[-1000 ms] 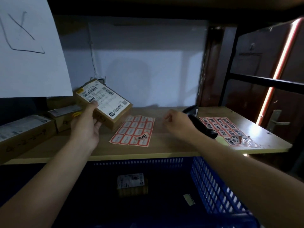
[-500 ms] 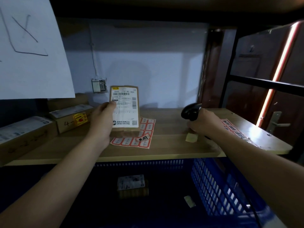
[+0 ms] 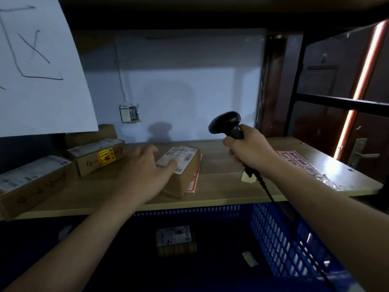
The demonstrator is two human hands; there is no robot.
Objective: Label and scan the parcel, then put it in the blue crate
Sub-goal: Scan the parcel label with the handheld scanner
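- parcel (image 3: 182,173): brown cardboard w/ white shipping label, black print & barcodes
- scanner (image 3: 227,124): black, black coiled cable
- blue crate (image 3: 273,234): bright blue plastic, slotted grid walls
- sticker sheet (image 3: 193,182) under parcel: white, red-bordered labels
- sticker sheet at right (image 3: 294,160): red-bordered white labels, black print
- shelf (image 3: 221,186): light wood grain
- box at left (image 3: 99,159): brown, white label, yellow sticker w/ red mark, black handwritten nos.
- long box, far left (image 3: 31,186): brown, white label, dark handwriting
- paper sheet (image 3: 42,70): white, dark marker strokes
- small box in crate (image 3: 175,241): brown, white label w/ black print
- wall (image 3: 189,81): pale blue-white
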